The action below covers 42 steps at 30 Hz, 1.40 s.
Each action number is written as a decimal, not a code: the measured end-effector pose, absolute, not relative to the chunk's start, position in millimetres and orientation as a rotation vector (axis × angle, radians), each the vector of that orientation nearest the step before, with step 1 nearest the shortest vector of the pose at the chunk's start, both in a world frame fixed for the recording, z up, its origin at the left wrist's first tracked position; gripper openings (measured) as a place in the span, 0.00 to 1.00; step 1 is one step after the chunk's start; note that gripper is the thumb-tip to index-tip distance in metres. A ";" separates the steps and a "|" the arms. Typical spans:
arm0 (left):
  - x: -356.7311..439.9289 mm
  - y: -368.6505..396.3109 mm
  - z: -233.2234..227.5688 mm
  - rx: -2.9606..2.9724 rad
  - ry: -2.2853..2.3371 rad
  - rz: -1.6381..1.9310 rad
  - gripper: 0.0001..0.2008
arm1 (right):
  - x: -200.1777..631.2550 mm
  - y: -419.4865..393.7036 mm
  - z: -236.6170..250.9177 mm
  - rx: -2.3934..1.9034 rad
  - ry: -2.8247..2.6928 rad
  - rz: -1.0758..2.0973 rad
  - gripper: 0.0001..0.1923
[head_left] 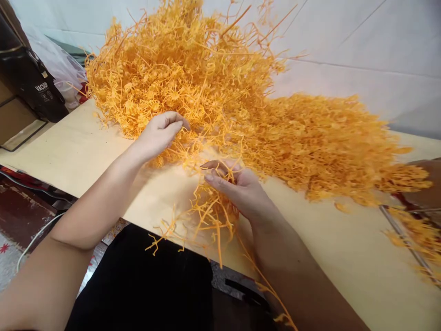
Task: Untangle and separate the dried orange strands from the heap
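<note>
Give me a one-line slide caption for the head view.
Left hand reaches into an orange plastic-strand pile; right hand holds a strand bunch over a tan table.

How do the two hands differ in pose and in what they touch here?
The left hand lies knuckles up at the edge of the big orange strand pile; the right hand is nearer the table edge, fingers curled around a small loose clump that trails over it. Both touch orange strands.

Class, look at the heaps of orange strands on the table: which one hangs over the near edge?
The small clump under the right hand hangs over the table edge. The big pile and the right-side heap lie fully on it.
</note>
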<state>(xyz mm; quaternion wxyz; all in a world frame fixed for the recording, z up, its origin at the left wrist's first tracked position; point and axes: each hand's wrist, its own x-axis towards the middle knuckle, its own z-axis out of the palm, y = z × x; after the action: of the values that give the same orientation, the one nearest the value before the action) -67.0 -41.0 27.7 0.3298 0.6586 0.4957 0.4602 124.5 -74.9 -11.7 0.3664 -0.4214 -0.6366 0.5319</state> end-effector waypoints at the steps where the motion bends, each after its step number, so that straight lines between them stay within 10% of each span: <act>1: -67.6 -43.8 28.7 1.775 1.275 1.158 0.08 | 123.2 -75.5 -11.2 -1.101 -1.682 1.372 0.13; 19: -74.6 -59.8 35.9 2.343 1.250 0.316 0.17 | 125.8 -71.3 -15.7 -1.122 -1.637 1.365 0.07; 42: -61.2 -63.7 32.5 2.507 1.048 0.625 0.11 | 109.3 -83.7 -7.5 -0.856 -1.937 1.125 0.13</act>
<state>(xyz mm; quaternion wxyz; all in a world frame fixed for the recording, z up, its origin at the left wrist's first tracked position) -61.2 -63.7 32.5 0.1760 0.8851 0.3700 0.2208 109.3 -83.7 -7.5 0.3633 -0.3326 -0.7525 0.4372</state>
